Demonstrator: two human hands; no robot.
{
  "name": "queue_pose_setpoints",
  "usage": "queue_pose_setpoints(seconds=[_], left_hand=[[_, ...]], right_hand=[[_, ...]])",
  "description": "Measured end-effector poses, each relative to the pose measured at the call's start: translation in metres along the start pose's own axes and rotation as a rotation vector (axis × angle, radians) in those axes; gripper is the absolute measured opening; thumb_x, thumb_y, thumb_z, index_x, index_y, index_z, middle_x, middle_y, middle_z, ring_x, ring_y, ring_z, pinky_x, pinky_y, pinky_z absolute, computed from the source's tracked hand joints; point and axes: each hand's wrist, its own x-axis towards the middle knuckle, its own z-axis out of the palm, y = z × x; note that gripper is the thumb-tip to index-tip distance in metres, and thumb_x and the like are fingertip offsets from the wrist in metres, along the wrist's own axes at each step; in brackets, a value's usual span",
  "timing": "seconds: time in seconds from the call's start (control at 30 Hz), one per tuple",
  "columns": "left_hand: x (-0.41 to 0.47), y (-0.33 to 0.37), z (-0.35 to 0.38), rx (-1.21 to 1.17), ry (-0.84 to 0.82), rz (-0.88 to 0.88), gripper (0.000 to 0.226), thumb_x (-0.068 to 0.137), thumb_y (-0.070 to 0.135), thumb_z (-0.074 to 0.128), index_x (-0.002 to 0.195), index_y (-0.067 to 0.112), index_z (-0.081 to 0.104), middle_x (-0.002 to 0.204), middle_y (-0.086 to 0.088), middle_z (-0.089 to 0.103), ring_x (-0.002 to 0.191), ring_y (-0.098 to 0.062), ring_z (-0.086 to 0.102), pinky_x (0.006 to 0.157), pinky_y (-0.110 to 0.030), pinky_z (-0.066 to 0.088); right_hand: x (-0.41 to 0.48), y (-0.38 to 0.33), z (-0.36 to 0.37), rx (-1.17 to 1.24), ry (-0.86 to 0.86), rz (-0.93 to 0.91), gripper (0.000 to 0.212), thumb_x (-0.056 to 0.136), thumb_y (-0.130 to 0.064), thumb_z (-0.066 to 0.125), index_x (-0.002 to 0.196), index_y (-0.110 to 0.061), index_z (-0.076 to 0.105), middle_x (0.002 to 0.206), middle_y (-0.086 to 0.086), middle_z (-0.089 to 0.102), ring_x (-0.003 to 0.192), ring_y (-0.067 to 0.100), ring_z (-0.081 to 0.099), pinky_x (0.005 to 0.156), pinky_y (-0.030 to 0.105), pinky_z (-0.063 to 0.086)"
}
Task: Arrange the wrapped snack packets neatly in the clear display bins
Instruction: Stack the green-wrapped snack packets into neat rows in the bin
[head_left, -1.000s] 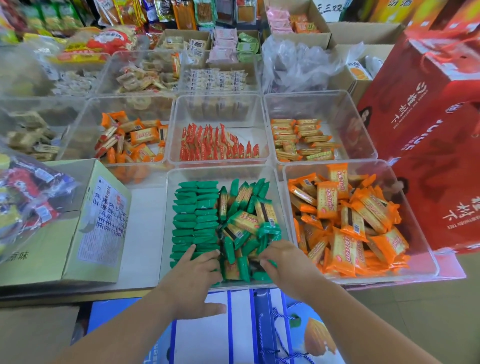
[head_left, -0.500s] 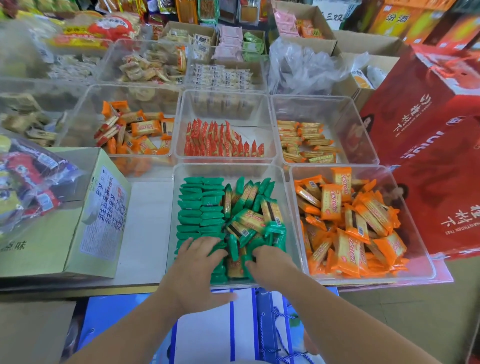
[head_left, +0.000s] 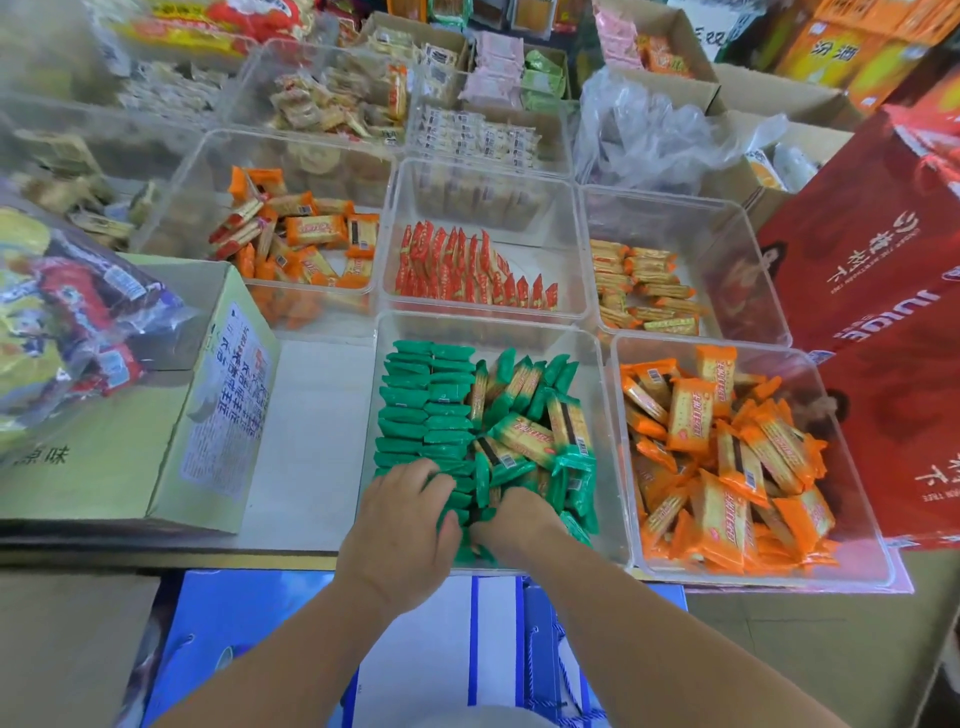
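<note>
Both hands work in the near end of the bin (head_left: 605, 457) of green packets (head_left: 426, 405).

The left hand (head_left: 402, 519) lies on the near-left corner of this bin, its fingers curled down round a clump of green packets. The right hand (head_left: 514, 519) is just beside it, touching the same clump, with its fingertips buried among the packets, so I cannot tell whether it grasps any. In the bin's left half the green packets stand in tidy rows; in its right half they lie jumbled. Just right of the bin is a bin of loose orange packets (head_left: 727, 457), just behind it one with red packets (head_left: 467, 270) in a row, and to its left, apart from it, a cardboard box (head_left: 208, 395).
</note>
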Motion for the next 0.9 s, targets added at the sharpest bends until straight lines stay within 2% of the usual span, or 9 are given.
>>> queue_pose_setpoints(seconds=[0.13, 0.27, 0.37, 0.43, 0.53, 0.67, 0.77, 0.9], left_hand=[[0.002, 0.000, -0.001, -0.025, -0.005, -0.042, 0.042, 0.092, 0.034, 0.029, 0.103, 0.013, 0.064, 0.106, -0.001, 0.056, 0.095, -0.023, 0.053, 0.085, -0.040, 0.046], [0.001, 0.001, -0.001, -0.053, 0.026, -0.068, 0.042, 0.092, 0.032, 0.031, 0.108, 0.012, 0.064, 0.105, 0.000, 0.058, 0.094, -0.022, 0.054, 0.083, -0.040, 0.048], [0.003, 0.000, 0.001, -0.069, 0.034, -0.068, 0.039, 0.092, 0.029, 0.045, 0.123, 0.012, 0.062, 0.116, -0.002, 0.060, 0.101, -0.024, 0.057, 0.088, -0.042, 0.050], [0.004, 0.000, 0.003, -0.083, 0.046, -0.061, 0.042, 0.090, 0.025, 0.059, 0.131, 0.013, 0.059, 0.125, -0.001, 0.060, 0.108, -0.023, 0.057, 0.093, -0.042, 0.050], [0.006, 0.000, 0.003, -0.118, 0.045, -0.097, 0.053, 0.084, 0.022, 0.075, 0.134, 0.016, 0.058, 0.128, -0.001, 0.060, 0.112, -0.023, 0.056, 0.097, -0.040, 0.048], [0.024, 0.009, -0.001, 0.009, -0.042, 0.009, 0.066, 0.074, 0.030, 0.083, 0.134, 0.016, 0.059, 0.128, -0.002, 0.060, 0.112, -0.028, 0.057, 0.094, -0.044, 0.050], [0.049, 0.025, -0.001, 0.111, -0.112, 0.092, 0.084, 0.071, 0.040, 0.084, 0.144, 0.023, 0.046, 0.137, 0.001, 0.052, 0.122, -0.026, 0.053, 0.100, -0.042, 0.047], [0.079, 0.042, 0.014, 0.121, -0.268, 0.067, 0.120, 0.069, 0.049, 0.087, 0.158, 0.037, 0.008, 0.165, 0.002, 0.013, 0.147, -0.025, 0.026, 0.119, -0.043, 0.027]], right_hand=[[0.000, 0.004, -0.003, 0.072, -0.001, -0.047, 0.022, 0.080, -0.034, 0.069, 0.078, -0.020, 0.053, 0.075, -0.002, 0.060, 0.063, 0.014, 0.054, 0.051, 0.027, 0.044], [-0.007, 0.012, -0.016, 0.166, 0.084, -0.062, 0.028, 0.075, -0.043, 0.066, 0.084, -0.018, 0.063, 0.077, 0.002, 0.067, 0.062, 0.017, 0.059, 0.055, 0.031, 0.050], [-0.018, 0.021, -0.032, 0.269, 0.138, -0.098, 0.036, 0.069, -0.051, 0.058, 0.091, -0.023, 0.065, 0.074, 0.000, 0.071, 0.054, 0.013, 0.059, 0.053, 0.036, 0.055], [-0.025, 0.031, -0.046, 0.342, 0.148, -0.134, 0.035, 0.073, -0.050, 0.056, 0.103, -0.033, 0.056, 0.074, -0.003, 0.069, 0.046, 0.010, 0.056, 0.046, 0.032, 0.052], [-0.035, 0.051, -0.066, 0.396, 0.195, -0.195, 0.043, 0.082, -0.043, 0.057, 0.124, -0.032, 0.057, 0.069, -0.002, 0.064, 0.038, 0.005, 0.045, 0.039, 0.024, 0.037], [-0.050, 0.084, -0.079, 0.465, 0.313, -0.251, 0.042, 0.088, -0.035, 0.056, 0.130, -0.033, 0.056, 0.066, -0.004, 0.064, 0.040, 0.005, 0.046, 0.038, 0.023, 0.033], [-0.056, 0.102, -0.078, 0.593, 0.343, -0.278, 0.040, 0.093, -0.027, 0.053, 0.131, -0.040, 0.048, 0.054, -0.008, 0.055, 0.038, 0.006, 0.037, 0.037, 0.024, 0.028], [-0.055, 0.115, -0.071, 0.795, 0.338, -0.236, 0.035, 0.098, -0.024, 0.049, 0.127, -0.045, 0.048, 0.059, -0.005, 0.050, 0.052, 0.015, 0.041, 0.049, 0.034, 0.036]])
